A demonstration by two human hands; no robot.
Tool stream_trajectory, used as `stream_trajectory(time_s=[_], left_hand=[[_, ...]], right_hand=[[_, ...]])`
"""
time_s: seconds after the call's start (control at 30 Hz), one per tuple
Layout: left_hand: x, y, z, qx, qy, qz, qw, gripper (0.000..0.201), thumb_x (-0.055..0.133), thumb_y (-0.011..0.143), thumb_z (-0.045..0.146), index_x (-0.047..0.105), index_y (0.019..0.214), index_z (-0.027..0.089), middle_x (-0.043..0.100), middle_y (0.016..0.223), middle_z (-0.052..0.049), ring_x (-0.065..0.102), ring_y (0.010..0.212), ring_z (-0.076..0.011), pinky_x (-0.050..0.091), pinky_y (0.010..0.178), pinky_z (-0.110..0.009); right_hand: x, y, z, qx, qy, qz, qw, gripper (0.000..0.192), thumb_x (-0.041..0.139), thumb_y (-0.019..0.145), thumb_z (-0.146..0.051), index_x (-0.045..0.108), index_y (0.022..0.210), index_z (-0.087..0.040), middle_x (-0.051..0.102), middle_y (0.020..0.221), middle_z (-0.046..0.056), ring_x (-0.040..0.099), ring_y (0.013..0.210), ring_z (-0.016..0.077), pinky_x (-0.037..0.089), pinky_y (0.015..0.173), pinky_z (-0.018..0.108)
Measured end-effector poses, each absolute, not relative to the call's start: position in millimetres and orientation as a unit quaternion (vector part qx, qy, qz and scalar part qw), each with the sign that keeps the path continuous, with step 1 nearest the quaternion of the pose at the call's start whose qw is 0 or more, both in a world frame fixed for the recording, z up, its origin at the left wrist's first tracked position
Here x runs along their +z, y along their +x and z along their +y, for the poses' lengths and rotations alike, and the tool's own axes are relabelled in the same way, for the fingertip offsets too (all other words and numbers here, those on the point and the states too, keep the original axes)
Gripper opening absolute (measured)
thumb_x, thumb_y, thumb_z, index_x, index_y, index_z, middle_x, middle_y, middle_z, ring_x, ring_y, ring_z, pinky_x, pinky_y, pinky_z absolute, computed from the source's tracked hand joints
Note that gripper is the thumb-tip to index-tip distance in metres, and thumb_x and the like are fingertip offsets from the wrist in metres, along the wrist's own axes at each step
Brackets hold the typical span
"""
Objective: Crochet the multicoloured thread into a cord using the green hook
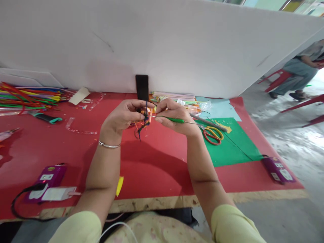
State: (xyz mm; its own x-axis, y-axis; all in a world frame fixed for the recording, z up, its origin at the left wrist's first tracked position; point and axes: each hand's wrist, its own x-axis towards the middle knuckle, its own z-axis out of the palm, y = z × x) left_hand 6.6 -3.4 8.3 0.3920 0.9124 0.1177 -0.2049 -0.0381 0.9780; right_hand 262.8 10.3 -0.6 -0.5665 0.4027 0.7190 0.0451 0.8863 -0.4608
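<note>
Both hands meet above the middle of the red table. My left hand [123,116] is closed in a pinch on a small piece of dark blue and orange yarn work [146,122], with loose thread ends hanging below it. My right hand [173,116] grips a crochet hook [174,119] with a green handle. The hook's thin metal tip points left and reaches the yarn work. A strand of dark yarn runs up near the left fingertips. Fingers partly cover the yarn work, so its full shape is hidden.
Scissors [213,135] with red and yellow handles lie on a green sheet [227,153] at right. A phone [142,87] leans on the white partition [152,44]. Coloured pipe cleaners [27,96] lie far left. Purple power boxes [54,173] sit near both sides.
</note>
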Motion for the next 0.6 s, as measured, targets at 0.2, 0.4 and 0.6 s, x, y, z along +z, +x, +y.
stream_trajectory(time_s=[0.2,0.4,0.6], left_hand=[[4,2,-3,0.439,0.561,0.327,0.621,0.042,0.086,0.061,0.011,0.095,0.101,0.022,0.079,0.082,-0.004,0.065,0.064,-0.0132,0.049,0.055,-0.024],[7,7,-5,0.448,0.555,0.324,0.621,0.039,0.091,0.064,0.013,0.096,0.1,0.026,0.081,0.084,-0.004,0.069,0.067,-0.0155,0.054,0.058,-0.026],[1,19,-3,0.536,0.552,0.3,0.564,0.047,0.098,0.068,0.013,0.095,0.112,0.03,0.082,0.089,-0.003,0.075,0.079,-0.0175,0.062,0.07,-0.028]], right_hand=[[-3,262,18,0.267,-0.115,-0.839,0.461,0.041,0.072,0.116,-0.045,0.084,0.086,-0.02,0.073,0.098,0.005,0.071,0.092,0.0166,0.061,0.082,0.034],[0,264,17,0.309,-0.141,-0.821,0.458,0.047,0.074,0.112,-0.056,0.086,0.084,-0.021,0.075,0.101,0.007,0.073,0.096,0.018,0.062,0.085,0.034],[-11,252,19,0.473,-0.226,-0.718,0.458,0.056,0.072,0.106,-0.075,0.084,0.093,-0.022,0.075,0.099,0.005,0.069,0.075,0.0126,0.049,0.055,0.024]])
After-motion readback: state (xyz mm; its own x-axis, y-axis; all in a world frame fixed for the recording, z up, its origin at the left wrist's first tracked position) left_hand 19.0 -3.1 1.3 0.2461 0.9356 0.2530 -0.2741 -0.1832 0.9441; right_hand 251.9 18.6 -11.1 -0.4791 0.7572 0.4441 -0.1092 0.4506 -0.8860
